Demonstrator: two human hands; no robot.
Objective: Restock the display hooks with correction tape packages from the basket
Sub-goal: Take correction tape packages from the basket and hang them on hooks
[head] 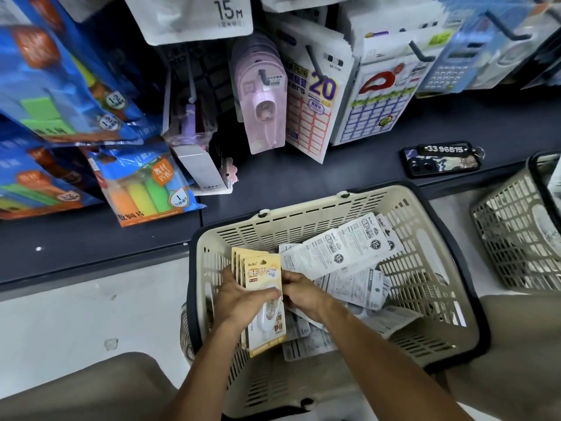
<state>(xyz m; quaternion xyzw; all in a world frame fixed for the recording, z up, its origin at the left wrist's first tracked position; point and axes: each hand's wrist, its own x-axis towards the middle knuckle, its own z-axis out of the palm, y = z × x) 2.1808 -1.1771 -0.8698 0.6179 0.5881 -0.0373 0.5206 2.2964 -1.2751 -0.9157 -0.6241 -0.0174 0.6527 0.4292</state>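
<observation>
Basket (306, 226) sat on the floor against a dark shelf base (91, 238), white packages (349, 247) loose inside, yellow correction tape packages (262, 278) (a fanned stack) held above it, left hand (243, 296) gripped the stack, right hand (303, 291) pinched its edge.

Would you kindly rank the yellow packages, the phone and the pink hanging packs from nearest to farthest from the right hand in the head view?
From the right hand:
1. Yellow packages, touching it, left.
2. Phone, on the shelf, upper right.
3. Pink hanging packs, on a hook, top.
</observation>
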